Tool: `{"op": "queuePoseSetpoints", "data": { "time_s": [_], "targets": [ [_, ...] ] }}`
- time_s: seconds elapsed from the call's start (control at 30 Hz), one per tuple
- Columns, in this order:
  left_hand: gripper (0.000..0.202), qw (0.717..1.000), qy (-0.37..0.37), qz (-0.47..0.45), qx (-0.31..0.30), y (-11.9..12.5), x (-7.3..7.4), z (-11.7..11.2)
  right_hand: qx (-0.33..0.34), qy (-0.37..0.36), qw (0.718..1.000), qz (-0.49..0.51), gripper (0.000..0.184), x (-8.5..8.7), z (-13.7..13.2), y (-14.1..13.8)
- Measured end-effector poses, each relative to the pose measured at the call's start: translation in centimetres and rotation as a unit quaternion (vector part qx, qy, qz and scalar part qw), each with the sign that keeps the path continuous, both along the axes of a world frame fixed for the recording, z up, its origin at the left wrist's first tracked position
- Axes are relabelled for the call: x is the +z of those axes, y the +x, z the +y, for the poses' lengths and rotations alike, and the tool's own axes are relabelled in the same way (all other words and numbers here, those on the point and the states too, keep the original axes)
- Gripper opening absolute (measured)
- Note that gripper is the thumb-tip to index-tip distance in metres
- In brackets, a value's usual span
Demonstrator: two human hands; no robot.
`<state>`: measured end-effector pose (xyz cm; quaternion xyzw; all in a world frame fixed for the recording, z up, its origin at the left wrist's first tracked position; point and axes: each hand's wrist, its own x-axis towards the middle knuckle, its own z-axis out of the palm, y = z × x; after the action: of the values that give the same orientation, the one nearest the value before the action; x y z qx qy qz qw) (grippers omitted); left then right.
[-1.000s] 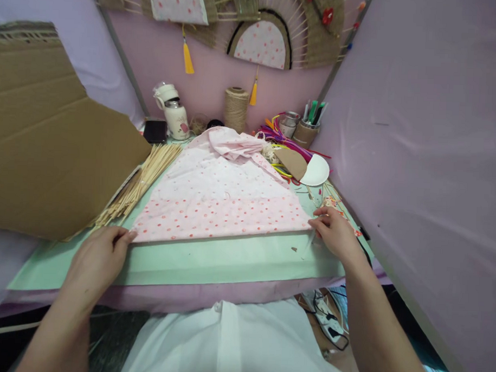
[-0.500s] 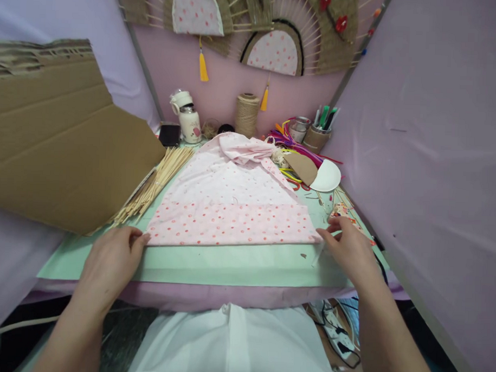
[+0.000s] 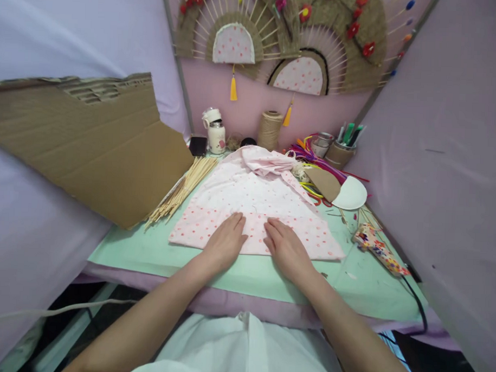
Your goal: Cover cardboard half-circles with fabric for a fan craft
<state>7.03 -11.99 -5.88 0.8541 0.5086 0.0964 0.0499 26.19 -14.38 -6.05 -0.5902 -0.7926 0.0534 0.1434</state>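
A pink and white dotted cloth (image 3: 247, 194) lies spread over the pale green tabletop (image 3: 148, 253), its near edge folded over into a pink band. Its far end is bunched up. My left hand (image 3: 226, 240) rests flat on the folded band, left of centre, fingers stretched out. Beside it, with a small gap between, my right hand (image 3: 284, 244) presses flat on the same band. Neither hand grips anything.
Thin wooden sticks (image 3: 183, 189) and a large cardboard sheet (image 3: 111, 148) are at the left. A floral glue gun (image 3: 379, 250) lies right, near a white half-disc (image 3: 351, 193) and cardboard piece (image 3: 325, 182). Behind stand a twine spool (image 3: 270, 130), a bottle (image 3: 216, 133) and a pen holder (image 3: 341, 153).
Both hands have left the cloth's two near corners and moved inward to its middle, opening flat on the fold. The camera view has shifted, showing more of the wall fans and the glue gun.
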Motion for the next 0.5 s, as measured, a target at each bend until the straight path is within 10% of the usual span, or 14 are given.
{"op": "queuePoseSetpoints", "data": {
  "time_s": [0.3, 0.5],
  "targets": [
    [0.092, 0.971, -0.042, 0.061, 0.228, -7.2, 0.8, 0.0, -0.183, -0.105, 0.973, -0.091, 0.078, -0.5, -1.6, 3.7],
    [0.097, 0.965, -0.049, 0.07, 0.247, -8.6, 0.6, 0.2, -0.239, -0.109, 0.96, -0.094, 0.086, -1.0, -1.6, 5.1]
  ]
}}
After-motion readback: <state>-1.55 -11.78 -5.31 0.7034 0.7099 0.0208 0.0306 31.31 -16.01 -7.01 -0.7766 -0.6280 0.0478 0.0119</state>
